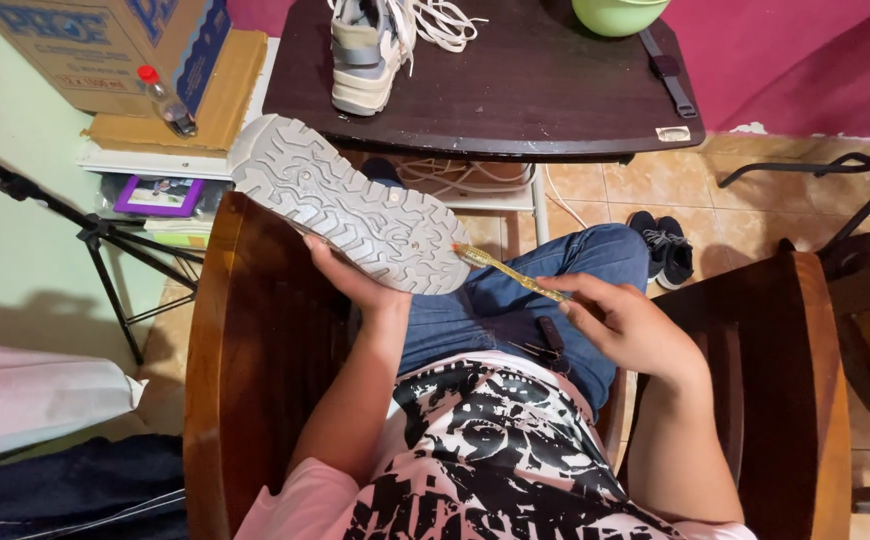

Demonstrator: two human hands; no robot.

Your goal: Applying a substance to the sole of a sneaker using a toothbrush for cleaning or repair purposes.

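— What's the head camera looking down on?

— A seated person in blue jeans [515,300] and a black-and-white printed shirt [495,450], on a dark wooden chair [255,360]. The left hand [350,275] is closed around a grey shoe [345,205], gripping it from below near the heel end, so the ridged sole faces up toward the camera. The shoe lies slanted over the chair's left armrest and the person's left thigh, toe end pointing up and to the left.

— And the other hand?

— The right hand [630,325] pinches a thin yellow brush [510,272] by its handle, fingers drawn narrow around it. The brush head touches the edge of the sole at the heel end, just above the lap.

— Where is the matching shoe?

— A second grey shoe [365,50] with loose white laces stands on the dark table [555,90] in front of the knees, near its left edge. A green bowl [620,15] sits at the far edge, and a black strap [670,70] lies toward the right edge.

— Anything around the table?

— Left of it, a cardboard box [105,40] and a small bottle with a red cap [167,100] rest on a low shelf. A black tripod [95,235] stands by the pale green wall. A pair of dark sneakers [663,245] sits on the tiled floor [755,190] past the right knee. Another dark chair [865,270] is at the right edge of the view.
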